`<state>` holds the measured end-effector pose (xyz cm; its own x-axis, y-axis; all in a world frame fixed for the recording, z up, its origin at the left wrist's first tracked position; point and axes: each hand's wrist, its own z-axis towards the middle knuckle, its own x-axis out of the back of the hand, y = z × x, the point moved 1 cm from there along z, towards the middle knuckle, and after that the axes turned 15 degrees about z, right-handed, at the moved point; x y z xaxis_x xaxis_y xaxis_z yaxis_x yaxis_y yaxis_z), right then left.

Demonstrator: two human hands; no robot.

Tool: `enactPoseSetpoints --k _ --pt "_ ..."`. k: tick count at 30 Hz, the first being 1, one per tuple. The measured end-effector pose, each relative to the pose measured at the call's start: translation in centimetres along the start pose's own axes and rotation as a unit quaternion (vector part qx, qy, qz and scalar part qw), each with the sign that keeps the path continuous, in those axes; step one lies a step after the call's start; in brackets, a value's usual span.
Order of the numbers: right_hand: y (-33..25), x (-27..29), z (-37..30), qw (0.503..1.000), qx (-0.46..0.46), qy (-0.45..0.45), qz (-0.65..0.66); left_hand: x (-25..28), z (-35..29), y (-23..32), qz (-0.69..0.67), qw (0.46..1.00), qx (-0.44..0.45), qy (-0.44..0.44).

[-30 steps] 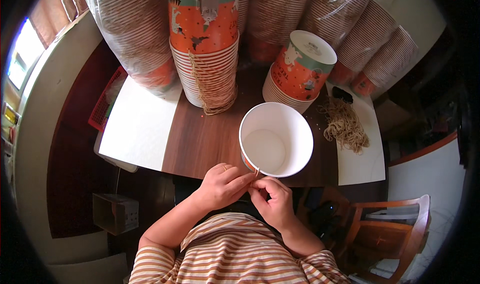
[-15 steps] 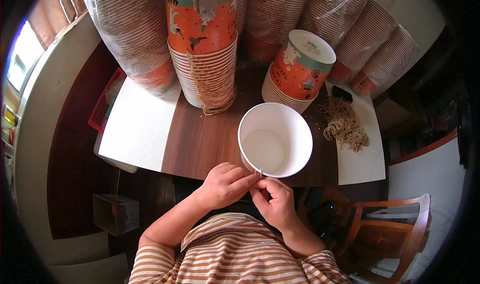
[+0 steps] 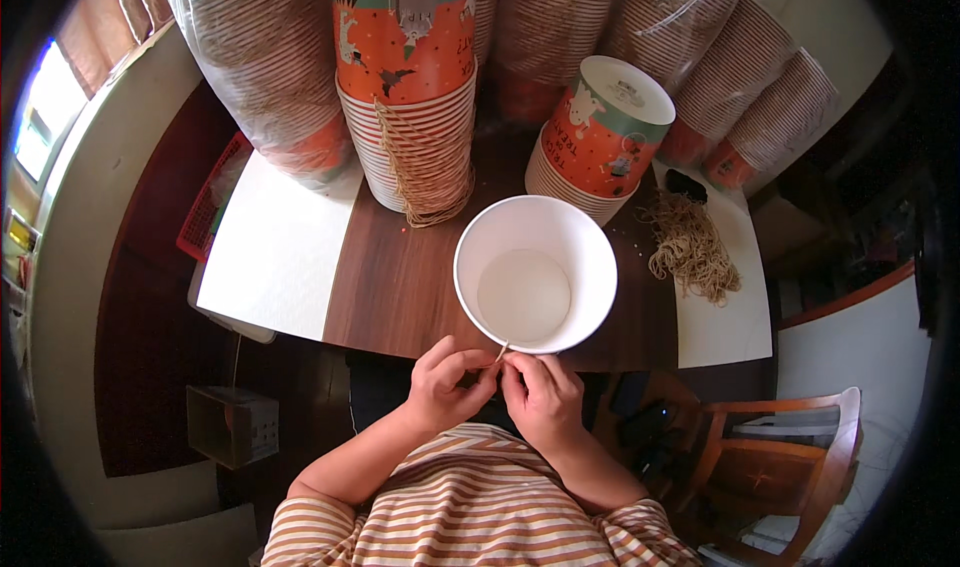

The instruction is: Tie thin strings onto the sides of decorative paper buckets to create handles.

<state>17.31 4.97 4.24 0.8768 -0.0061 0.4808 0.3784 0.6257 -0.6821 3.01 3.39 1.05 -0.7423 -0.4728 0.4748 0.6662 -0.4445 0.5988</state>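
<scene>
A white-lined paper bucket [image 3: 590,277] stands at the table's near edge, its mouth tipped toward me. At its near rim a short tan cord [image 3: 503,351] comes over the edge. My left hand [image 3: 445,385] is closed in a pinch on this cord, thumb and forefinger together. Right beside it, my right hand [image 3: 543,392] pinches close under the rim, its fingertips almost meeting the left ones. What lies between the right fingertips looks like the same cord, mostly covered by the fingers.
Upside-down orange and green buckets form a tall stack [image 3: 405,57] with cord loops [image 3: 430,182] hanging on it, and a shorter stack [image 3: 605,137]. A tangled cord pile [image 3: 690,247] lies at right. Plastic-wrapped stacks [image 3: 265,67] line the back. A wooden chair [image 3: 780,467] stands lower right.
The bucket has shifted slightly left. My left hand has turned and drawn back from over the right fingertips, into a pinch beside them. More of the cord at the rim shows.
</scene>
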Motion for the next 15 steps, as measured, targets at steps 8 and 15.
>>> enactPoseSetpoints --k 8,15 --pt "1.6 -1.5 0.0 0.986 -0.073 0.057 0.141 0.4 0.4 0.8 -0.263 0.887 0.356 -0.132" --pt "3.4 -2.7 -1.2 0.700 -0.387 0.077 0.595 0.9 1.4 0.5 -0.352 0.813 0.425 -0.187"
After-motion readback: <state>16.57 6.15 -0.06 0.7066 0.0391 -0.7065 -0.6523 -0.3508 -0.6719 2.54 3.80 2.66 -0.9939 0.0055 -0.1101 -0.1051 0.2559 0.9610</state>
